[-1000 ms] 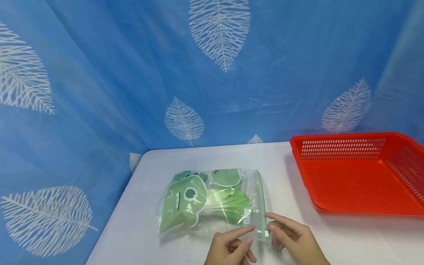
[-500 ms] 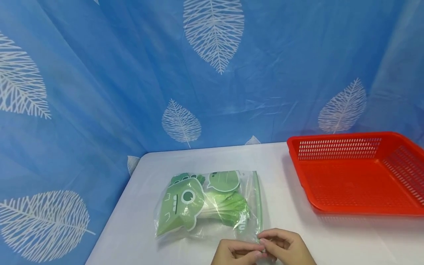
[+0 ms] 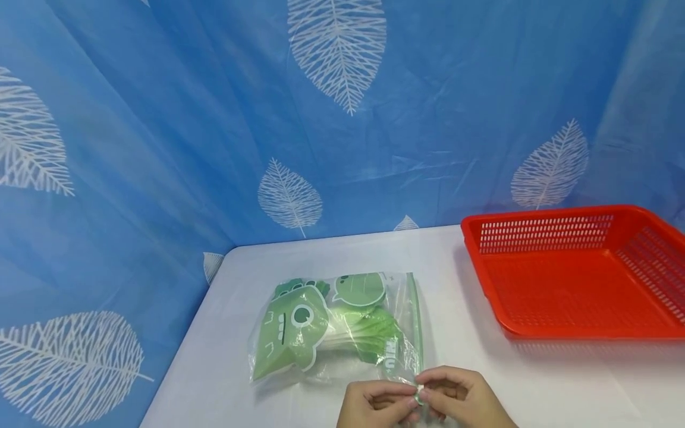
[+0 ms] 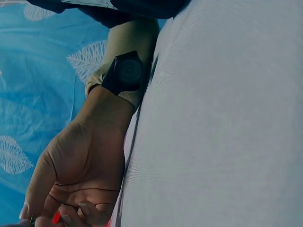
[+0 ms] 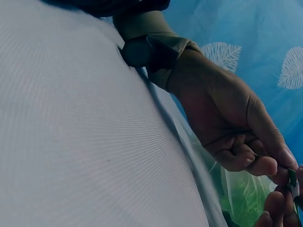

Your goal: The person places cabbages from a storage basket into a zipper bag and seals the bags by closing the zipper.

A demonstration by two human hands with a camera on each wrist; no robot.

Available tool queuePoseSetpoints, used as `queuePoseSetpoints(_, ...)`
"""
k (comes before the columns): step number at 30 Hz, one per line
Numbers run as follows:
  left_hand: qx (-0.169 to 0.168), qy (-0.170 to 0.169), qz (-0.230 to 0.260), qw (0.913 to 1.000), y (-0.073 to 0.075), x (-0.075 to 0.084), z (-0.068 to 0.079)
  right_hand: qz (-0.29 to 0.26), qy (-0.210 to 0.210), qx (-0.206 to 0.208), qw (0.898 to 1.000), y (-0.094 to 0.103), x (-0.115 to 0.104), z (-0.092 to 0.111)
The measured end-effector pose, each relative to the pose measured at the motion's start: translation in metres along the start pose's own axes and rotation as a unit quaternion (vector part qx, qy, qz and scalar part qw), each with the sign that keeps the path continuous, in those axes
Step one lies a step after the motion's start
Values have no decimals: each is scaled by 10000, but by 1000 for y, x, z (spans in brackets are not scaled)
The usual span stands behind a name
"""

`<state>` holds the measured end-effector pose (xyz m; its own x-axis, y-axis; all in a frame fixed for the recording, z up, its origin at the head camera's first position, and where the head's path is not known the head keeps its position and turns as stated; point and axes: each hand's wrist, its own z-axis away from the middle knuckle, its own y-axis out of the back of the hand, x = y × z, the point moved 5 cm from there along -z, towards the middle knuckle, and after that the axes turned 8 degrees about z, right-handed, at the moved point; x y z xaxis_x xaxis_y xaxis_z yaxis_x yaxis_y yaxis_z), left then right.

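Observation:
A clear zip bag (image 3: 342, 368) with green cartoon prints lies flat on the white table, its green-edged opening toward the right. Inside it is a leafy green vegetable (image 3: 369, 333) with a pale stem; a darker green piece (image 3: 323, 288) shows near the bag's upper left. At the near end of the green edge, my left hand (image 3: 374, 404) pinches the bag's corner between thumb and forefinger. My right hand (image 3: 462, 397) pinches the same corner from the other side, its fingertips almost meeting the left ones. A small white and green bit (image 5: 293, 182) of the edge shows between the fingers in the right wrist view.
A red plastic basket (image 3: 556, 291) with slotted walls stands on the table (image 3: 444, 261) at the right. Behind and to the left hangs a blue cloth (image 3: 225, 119) with white leaf prints.
Both hands came together at the bag's near right corner, moving slightly down, and took hold of it. Over the last half second they have barely moved.

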<state>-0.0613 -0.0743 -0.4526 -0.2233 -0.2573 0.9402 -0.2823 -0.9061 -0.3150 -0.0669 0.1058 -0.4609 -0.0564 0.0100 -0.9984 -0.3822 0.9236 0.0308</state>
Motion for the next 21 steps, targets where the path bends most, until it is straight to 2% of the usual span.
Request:
queuePoseSetpoints(2, -50, -164, -106, 9998, 2, 0, -1, 35, 258, -51, 9996, -1, -1, 0)
queuePoseSetpoints(4, -73, -223, -206, 9995, 3, -1, -2, 87, 277, -35, 9996, -1, -1, 0)
queuePoseSetpoints(9, -2, -54, -232, 9997, 5, -1, -1, 75, -136, -7, 9999, 0, 1, 1)
queuePoseSetpoints(14, -108, -11, -208, 9997, 2, 4, 1, 26, -358, 18, 9994, 0, 4, 1)
queuePoseSetpoints(17, -145, 22, -183, 9997, 1, 6, 2, 145, -711, 378, 9966, 0, 5, 1)
queuePoseSetpoints(21, -247, 56, -217, 9994, -3, 6, 3, 524, -1236, 1200, 9837, 3, 2, -2)
